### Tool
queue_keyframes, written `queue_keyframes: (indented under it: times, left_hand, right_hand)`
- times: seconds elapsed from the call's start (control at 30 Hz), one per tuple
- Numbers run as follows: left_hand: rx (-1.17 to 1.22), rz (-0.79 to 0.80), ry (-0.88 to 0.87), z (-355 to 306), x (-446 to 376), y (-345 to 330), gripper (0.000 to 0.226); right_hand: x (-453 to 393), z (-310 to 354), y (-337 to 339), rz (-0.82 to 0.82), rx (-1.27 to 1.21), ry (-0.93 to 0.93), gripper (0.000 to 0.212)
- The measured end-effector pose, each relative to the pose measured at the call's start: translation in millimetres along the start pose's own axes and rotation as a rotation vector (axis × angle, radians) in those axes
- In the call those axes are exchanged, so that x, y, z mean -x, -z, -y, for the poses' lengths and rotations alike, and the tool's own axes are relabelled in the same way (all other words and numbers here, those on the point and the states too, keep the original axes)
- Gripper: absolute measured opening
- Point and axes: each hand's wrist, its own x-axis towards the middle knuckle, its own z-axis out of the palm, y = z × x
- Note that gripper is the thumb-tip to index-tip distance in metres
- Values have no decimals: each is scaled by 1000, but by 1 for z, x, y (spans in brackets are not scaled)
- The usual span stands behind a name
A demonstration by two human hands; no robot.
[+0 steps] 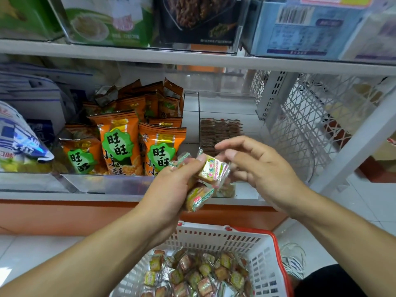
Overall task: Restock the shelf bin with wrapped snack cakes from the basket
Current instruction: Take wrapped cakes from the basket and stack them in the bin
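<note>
My left hand (171, 185) grips a small bunch of wrapped snack cakes (211, 171) in front of the lower shelf. My right hand (257, 166) hovers just right of them with fingers loosely curled, its fingertips near the top cake; whether they touch it I cannot tell. Behind my hands the clear shelf bin (191, 116) holds a row of brown wrapped cakes (220, 130) at its back. Below, a white basket with a red rim (263, 249) holds several more wrapped cakes (199, 273).
Orange snack bags (120, 142) fill the bin to the left, and blue-white bags (19, 138) lie further left. A white lattice shelf end (310, 125) stands at the right. The upper shelf carries boxed goods (107, 20).
</note>
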Motion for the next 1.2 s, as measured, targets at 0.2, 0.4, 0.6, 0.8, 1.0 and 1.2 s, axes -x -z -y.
queue_keyframes:
  times: [0.2,0.4,0.6,0.8,1.0,1.2]
  left_hand:
    - [22,123,150,-3,4,-4,65]
    - [159,120,194,-4,4,5,75]
    - [-63,-109,73,3,-2,1,29]
    - [-210,-216,-261,10,-4,6,25]
    - [-399,-210,-580,7,-1,8,35]
    - [-534,-165,-644,10,-1,10,38]
  right_hand:
    - [0,-6,0,8,104,-78,55]
    - [1,-2,0,-11,-24,-114,39]
    - [2,6,3,11,-197,-172,29]
    - [5,11,-4,80,-316,-286,42]
    - [9,7,-13,130,-439,-482,50]
    - [13,4,-14,166,-409,-533,34]
